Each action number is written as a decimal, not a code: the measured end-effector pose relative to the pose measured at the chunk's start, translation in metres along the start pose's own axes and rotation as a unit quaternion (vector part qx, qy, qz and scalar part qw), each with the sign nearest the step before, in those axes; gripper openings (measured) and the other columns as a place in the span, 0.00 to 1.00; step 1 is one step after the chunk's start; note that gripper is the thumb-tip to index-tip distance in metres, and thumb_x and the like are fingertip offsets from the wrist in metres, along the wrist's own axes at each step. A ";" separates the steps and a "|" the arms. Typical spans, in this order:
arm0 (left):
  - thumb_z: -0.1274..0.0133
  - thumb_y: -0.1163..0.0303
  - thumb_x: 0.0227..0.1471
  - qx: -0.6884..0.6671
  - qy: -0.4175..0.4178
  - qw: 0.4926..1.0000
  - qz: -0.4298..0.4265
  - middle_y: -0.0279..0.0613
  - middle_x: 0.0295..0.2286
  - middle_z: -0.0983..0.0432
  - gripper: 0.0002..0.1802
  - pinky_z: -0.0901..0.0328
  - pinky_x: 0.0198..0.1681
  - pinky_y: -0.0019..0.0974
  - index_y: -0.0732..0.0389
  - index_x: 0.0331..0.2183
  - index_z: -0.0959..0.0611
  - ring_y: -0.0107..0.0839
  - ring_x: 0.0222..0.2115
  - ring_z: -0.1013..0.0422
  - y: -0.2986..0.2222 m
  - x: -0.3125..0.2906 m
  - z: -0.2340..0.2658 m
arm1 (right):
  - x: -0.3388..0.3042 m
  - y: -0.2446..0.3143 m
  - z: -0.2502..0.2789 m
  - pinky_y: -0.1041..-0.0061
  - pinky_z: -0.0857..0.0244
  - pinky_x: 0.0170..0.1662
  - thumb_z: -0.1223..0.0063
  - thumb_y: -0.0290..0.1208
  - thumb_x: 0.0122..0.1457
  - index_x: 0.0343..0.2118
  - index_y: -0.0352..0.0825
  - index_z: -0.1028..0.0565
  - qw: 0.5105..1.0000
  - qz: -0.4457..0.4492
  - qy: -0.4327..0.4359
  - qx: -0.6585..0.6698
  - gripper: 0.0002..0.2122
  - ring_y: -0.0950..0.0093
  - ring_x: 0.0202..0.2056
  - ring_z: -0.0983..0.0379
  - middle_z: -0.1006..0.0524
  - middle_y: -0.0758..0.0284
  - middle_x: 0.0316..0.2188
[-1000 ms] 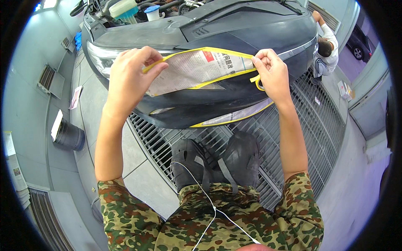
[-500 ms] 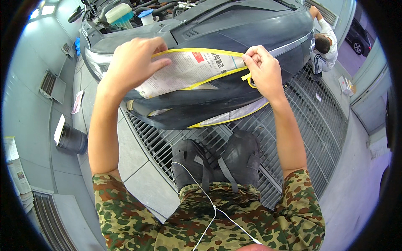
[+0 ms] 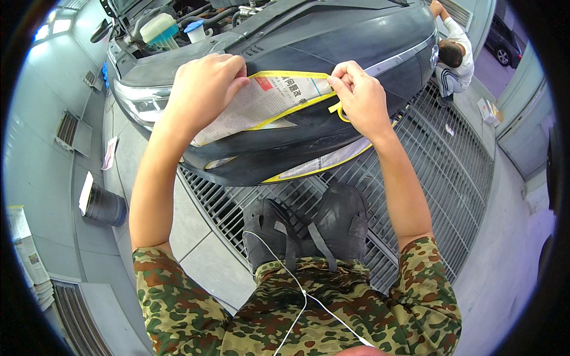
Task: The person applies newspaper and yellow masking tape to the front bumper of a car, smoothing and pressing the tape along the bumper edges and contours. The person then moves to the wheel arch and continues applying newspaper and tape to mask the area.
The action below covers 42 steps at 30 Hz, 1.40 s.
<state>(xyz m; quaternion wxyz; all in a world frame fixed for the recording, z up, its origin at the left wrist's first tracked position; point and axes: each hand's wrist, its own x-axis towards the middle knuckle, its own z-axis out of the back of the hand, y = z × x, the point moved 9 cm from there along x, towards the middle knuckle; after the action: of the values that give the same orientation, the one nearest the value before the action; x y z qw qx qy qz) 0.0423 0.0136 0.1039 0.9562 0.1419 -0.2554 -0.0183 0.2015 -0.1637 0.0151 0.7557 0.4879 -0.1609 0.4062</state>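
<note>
Both hands hold a sheet of newspaper [image 3: 261, 104] edged with yellow masking tape [image 3: 288, 73] against the dark grey front of a car [image 3: 350, 44]. My left hand [image 3: 208, 86] is closed on the sheet's upper taped edge, thumb and fingers pinched together. At the right end, my right hand [image 3: 361, 95] pinches the sheet's taped corner. A loose curl of yellow tape [image 3: 341, 113] hangs beside that hand. Lower on the bumper [image 3: 228, 172], a second taped strip of paper [image 3: 323, 161] covers a section. The sheet's left part is partly hidden behind my left forearm.
The engine bay is open, with a white-and-blue reservoir [image 3: 159, 29] inside. A person in a white top [image 3: 456, 53] crouches at the car's far right. Metal floor grating [image 3: 439, 178] lies under the bumper. A dark bin [image 3: 104, 202] stands at left, a small box [image 3: 490, 113] at right.
My left hand has shifted right along the upper edge, and its fingers have closed from apart to a pinch. My right hand, still pinching the corner, appears slightly further left.
</note>
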 end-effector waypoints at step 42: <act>0.34 0.65 0.55 -0.031 -0.015 0.999 -0.032 0.38 0.27 0.22 0.11 0.30 0.37 0.44 0.57 0.32 0.20 0.41 0.33 0.23 -0.050 -0.041 0.027 | -0.021 -0.022 0.000 0.85 0.45 0.25 0.27 0.22 0.55 0.44 0.33 0.24 0.975 0.036 0.055 0.213 0.16 0.91 0.22 0.45 0.26 0.74 0.34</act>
<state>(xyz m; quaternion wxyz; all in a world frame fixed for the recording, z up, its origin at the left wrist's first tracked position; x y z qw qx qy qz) -0.0052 -0.0367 0.0924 0.9553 0.1196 -0.2640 -0.0592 0.2050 -0.1772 -0.0119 0.6271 0.6083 -0.0460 0.4844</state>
